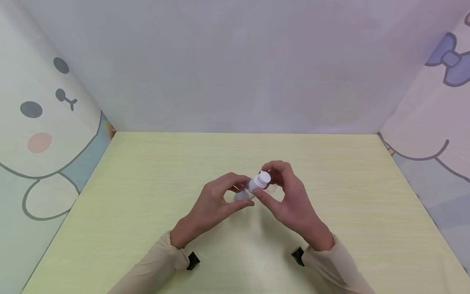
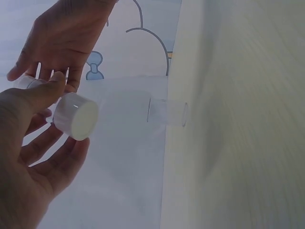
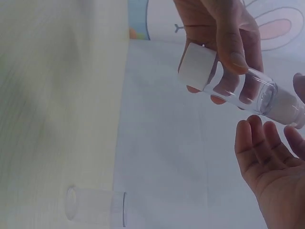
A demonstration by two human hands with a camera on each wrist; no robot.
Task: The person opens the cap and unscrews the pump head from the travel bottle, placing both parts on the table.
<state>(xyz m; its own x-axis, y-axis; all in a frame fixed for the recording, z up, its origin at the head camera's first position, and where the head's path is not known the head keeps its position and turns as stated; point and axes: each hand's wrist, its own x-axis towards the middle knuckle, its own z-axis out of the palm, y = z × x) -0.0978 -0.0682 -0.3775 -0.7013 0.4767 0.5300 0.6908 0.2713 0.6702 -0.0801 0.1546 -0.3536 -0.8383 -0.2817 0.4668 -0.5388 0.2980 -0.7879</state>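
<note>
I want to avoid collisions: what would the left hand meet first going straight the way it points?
Probably the right hand, just ahead at the white bottle top; depth is unclear.

Soft shadows fall on the bright table [image 1: 154,175]; wrist views look dimmer, hazier.

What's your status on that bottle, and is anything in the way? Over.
Left grip holds clear bottle by its body. Right grip at its white top, contact unclear. Clear cylinder stands nearby; seemingly no obstacle.
</note>
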